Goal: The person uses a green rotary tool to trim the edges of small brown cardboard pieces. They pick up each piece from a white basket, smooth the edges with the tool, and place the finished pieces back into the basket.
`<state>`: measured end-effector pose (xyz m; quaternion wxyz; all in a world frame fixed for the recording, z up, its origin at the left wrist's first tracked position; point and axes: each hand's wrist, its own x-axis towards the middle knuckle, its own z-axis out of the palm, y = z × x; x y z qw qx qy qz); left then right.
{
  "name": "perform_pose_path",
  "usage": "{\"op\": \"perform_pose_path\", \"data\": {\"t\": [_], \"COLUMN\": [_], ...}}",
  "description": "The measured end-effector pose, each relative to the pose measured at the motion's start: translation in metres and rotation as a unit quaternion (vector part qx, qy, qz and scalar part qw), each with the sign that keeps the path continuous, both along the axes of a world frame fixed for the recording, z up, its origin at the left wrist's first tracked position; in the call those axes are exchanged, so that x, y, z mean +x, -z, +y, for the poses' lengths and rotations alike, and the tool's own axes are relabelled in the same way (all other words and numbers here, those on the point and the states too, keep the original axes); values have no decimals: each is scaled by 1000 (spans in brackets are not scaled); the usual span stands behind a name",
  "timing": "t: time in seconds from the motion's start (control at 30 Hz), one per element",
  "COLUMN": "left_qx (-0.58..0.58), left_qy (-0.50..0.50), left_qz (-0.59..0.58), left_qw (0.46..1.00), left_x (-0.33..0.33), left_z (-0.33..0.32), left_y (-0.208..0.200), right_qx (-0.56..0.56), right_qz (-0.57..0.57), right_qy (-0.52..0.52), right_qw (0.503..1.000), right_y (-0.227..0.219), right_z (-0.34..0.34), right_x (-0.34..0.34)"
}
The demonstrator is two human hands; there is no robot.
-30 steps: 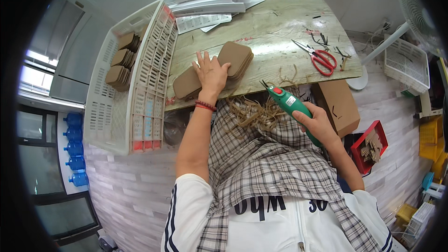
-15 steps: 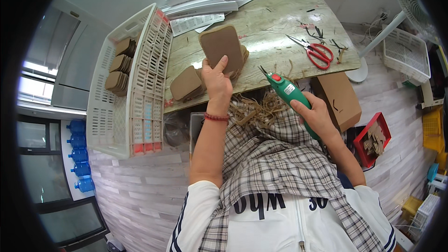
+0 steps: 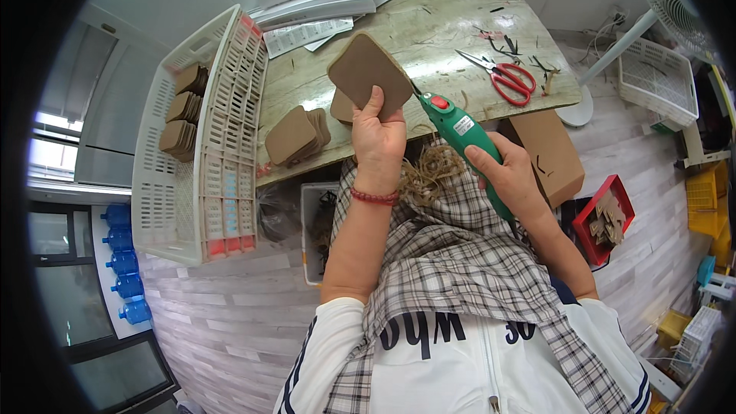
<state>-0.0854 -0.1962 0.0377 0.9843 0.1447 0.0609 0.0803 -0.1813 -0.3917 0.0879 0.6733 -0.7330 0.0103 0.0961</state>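
My left hand (image 3: 379, 142) is closed on a flat brown panel with rounded corners (image 3: 368, 67), thumb on its face, raised above the table's near edge. My right hand (image 3: 512, 176) grips green electric scissors (image 3: 462, 132) with a red button on top. Their narrow tip meets the panel's right edge; whether the blades are in the material is too small to tell. Left of my left hand lies a fanned stack of similar brown panels (image 3: 291, 136). Another panel (image 3: 341, 106) shows partly behind that hand. Stringy tan trimmings (image 3: 431, 175) lie on my plaid apron.
Red-handled scissors (image 3: 511, 83) and dark scraps lie on the worn table (image 3: 429, 38). Papers (image 3: 318, 4) are piled at its back. A white crate (image 3: 222, 138) with brown stacks stands left. To the right are a cardboard box (image 3: 548, 155), a red tray (image 3: 609, 222) and a fan (image 3: 667, 0).
My left hand has moved right with the panel and turned it corner-up. The electric scissors' tip, apart from the panel before, is now at its edge. The whole view has shifted slightly.
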Motion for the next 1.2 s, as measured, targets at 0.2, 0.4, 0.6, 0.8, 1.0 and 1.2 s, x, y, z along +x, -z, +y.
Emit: {"op": "perform_pose_path", "data": {"t": [0.2,0.4,0.6,0.8,1.0,1.2], "left_qx": [26,50,102,237,396,414], "left_qy": [27,71,105,139,208,303], "left_qz": [1,9,13,1,-10,40], "left_qw": [999,996,989,961,894,857], "left_x": [-11,-34,-51,-50,-48,-57], "left_z": [-11,-25,-23,19,62,69], "left_y": [6,13,21,23,12,7], "right_qx": [-4,-1,-24,-33,-94,-134], "right_qz": [-9,-32,-25,3,17,11], "right_qy": [19,42,34,-19,-83,-89], "right_qw": [1000,999,999,999,992,987], "right_y": [-5,-5,-11,-14,-13,-9], "right_z": [-2,-2,-12,-32,-46,-38], "right_x": [2,6,10,3,-9,-16]}}
